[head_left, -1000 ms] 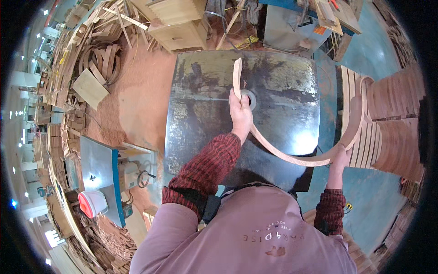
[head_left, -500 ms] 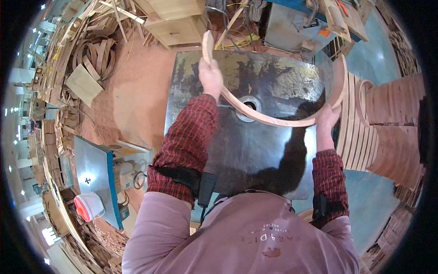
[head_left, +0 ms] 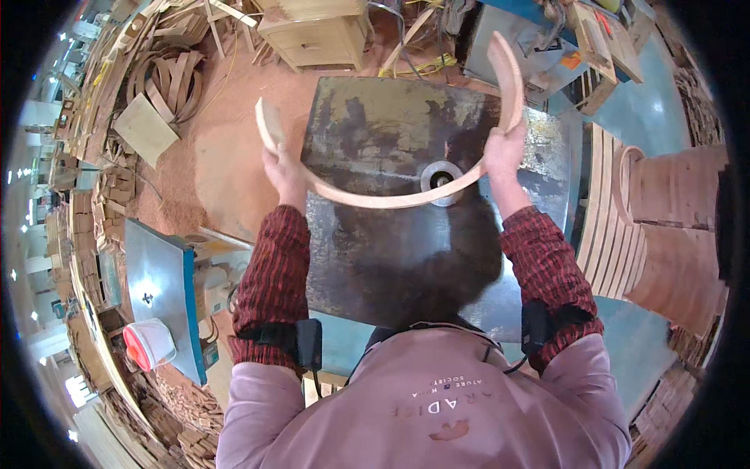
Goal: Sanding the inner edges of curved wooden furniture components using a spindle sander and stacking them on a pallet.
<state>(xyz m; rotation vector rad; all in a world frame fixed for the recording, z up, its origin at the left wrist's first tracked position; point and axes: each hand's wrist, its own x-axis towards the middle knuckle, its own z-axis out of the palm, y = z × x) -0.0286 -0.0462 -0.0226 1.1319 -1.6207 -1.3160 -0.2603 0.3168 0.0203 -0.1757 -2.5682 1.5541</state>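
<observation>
The left hand and right hand both grasp the curved wooden strip – its long axis runs left to right over the metal table, belly toward the person. The strip partly covers the steel ring, nearer the right hand; stacked curved planks stand farther right.

From the middle of the desk, bare top leaves passage at 6 o'clock and, inside the curved wooden strip, at 11. The strip bars the way between, crossing the round metal fitting near 12. Stacked slats block 3 o'clock.
</observation>
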